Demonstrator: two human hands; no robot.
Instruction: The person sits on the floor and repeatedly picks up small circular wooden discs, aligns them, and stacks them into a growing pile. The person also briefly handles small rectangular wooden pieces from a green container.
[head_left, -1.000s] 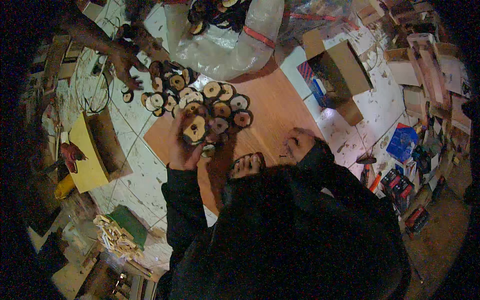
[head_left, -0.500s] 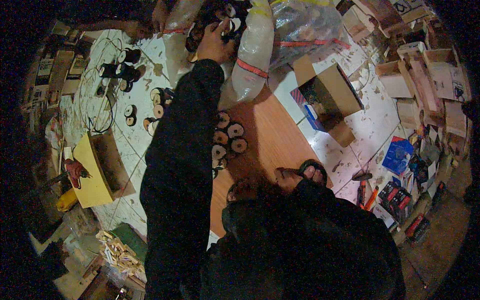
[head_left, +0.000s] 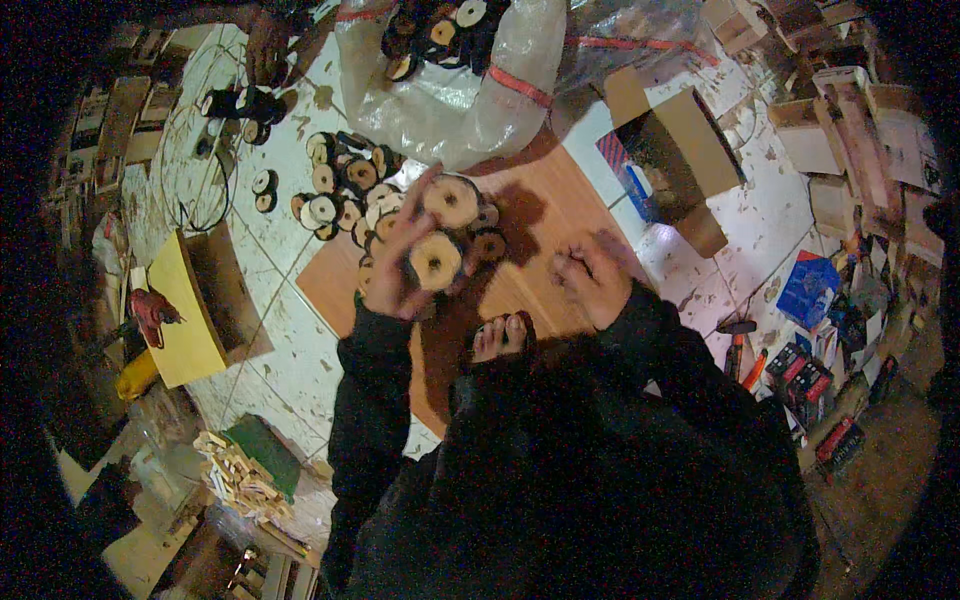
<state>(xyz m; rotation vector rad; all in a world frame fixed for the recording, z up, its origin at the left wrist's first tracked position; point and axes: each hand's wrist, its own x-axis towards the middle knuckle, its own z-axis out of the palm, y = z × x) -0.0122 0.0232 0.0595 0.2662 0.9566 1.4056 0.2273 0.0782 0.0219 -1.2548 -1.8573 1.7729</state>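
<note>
Two dark-rimmed round pieces are grasped by the left hand above one brown board. Right hand: fingers curled near the board's right edge; contents cannot be told. Further pieces, overlapping beyond exact count, straddle its left edge. One open carton stands past the right.

Over the wood-grain board, the left hand grips two pale-faced, dark-rimmed discs; the right hand, fingers curled, is above its right part. More discs crowd its left edge. Beyond its far end lies a translucent plastic sack; right of it, an open cardboard box.
</note>
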